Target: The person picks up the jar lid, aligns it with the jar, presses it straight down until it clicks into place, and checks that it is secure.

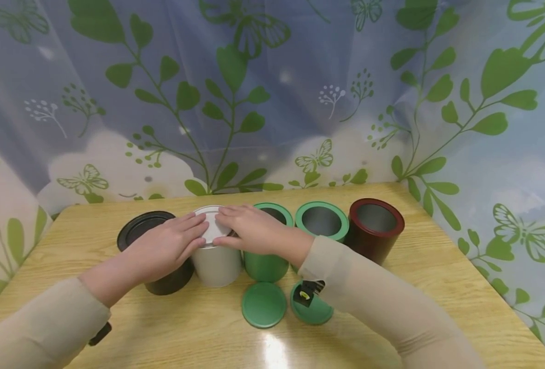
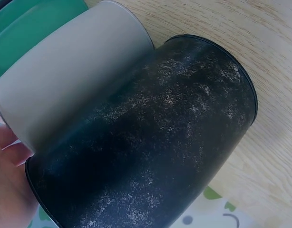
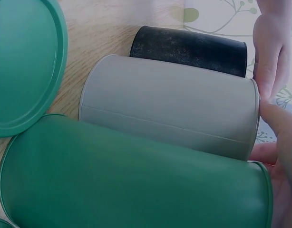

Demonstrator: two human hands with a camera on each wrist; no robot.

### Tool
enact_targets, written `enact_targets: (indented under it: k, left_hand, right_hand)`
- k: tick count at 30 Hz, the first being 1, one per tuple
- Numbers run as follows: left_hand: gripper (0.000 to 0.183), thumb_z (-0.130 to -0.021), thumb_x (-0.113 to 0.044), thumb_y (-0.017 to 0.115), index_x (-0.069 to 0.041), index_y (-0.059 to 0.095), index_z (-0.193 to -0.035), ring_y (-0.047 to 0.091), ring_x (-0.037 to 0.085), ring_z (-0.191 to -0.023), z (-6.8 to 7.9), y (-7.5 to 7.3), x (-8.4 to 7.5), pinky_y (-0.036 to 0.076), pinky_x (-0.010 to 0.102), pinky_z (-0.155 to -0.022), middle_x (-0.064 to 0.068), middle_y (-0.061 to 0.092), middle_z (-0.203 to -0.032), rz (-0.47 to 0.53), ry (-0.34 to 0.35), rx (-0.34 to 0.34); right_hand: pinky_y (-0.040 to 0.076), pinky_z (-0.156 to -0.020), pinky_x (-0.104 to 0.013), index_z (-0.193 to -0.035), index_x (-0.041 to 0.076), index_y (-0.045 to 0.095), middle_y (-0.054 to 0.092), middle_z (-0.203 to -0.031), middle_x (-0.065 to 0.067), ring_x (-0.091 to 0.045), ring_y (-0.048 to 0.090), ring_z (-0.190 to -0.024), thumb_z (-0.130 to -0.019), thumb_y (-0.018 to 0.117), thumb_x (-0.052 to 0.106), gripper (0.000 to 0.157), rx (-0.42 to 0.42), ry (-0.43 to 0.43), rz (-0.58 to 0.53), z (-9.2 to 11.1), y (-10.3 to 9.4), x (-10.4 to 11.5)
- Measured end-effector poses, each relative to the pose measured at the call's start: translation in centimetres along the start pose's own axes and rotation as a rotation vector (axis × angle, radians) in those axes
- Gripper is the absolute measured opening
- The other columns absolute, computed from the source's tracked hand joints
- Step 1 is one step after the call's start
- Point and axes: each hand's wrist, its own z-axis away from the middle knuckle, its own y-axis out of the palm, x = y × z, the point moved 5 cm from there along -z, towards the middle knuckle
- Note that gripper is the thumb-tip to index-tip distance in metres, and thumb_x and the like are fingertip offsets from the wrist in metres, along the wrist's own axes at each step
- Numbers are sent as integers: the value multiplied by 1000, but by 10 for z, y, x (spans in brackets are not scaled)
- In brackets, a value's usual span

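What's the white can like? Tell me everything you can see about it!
The white can is round and greyish white, looks like painted metal, and has a thin seam down its side. It stands upright on the table, close between the black can and a green can; whether they touch is unclear. A white lid sits on top; I can't tell if it's fully pressed in. The left grip and right grip both touch its top.

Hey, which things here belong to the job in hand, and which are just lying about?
Seemingly in the job: white can; its white lid, touched by the left grip and right grip.

Just lying about, though perhaps wanted too: black can; middle green can; other green can; dark red can; left green lid; right green lid.
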Motion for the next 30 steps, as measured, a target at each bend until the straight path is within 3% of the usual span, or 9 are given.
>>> enact_targets:
  k: [7, 16, 30]
  left_hand:
    - [44, -98, -28, 49, 0, 53, -131, 42, 36, -126, -2, 0, 2, 35, 54, -99, 21, 45, -137, 22, -4, 2]
    - [53, -100, -41, 38, -1, 50, -133, 32, 37, -132, -9, -3, 8, 27, 56, -103, 21, 33, -145, 204, -87, 140]
    - [48, -98, -39, 45, -1, 53, -127, 37, 43, -127, -15, -11, 7, 27, 57, -103, 23, 33, -144, 252, -123, 227]
  right_hand:
    - [24, -109, -37, -142, 8, 40, 32, -147, -12, -23, 29, -136, -94, 45, 51, 64, 30, 19, -36, -2, 1, -2]
    - [24, -109, -33, -143, 7, 38, 31, -148, -12, -22, 27, -137, -94, 47, 48, 64, 79, 36, -112, -4, -2, -4]
    - [28, -107, -33, -141, 9, 42, 34, -147, -11, -21, 30, -135, -92, 52, 46, 62, 124, 67, -132, -10, -5, -5]
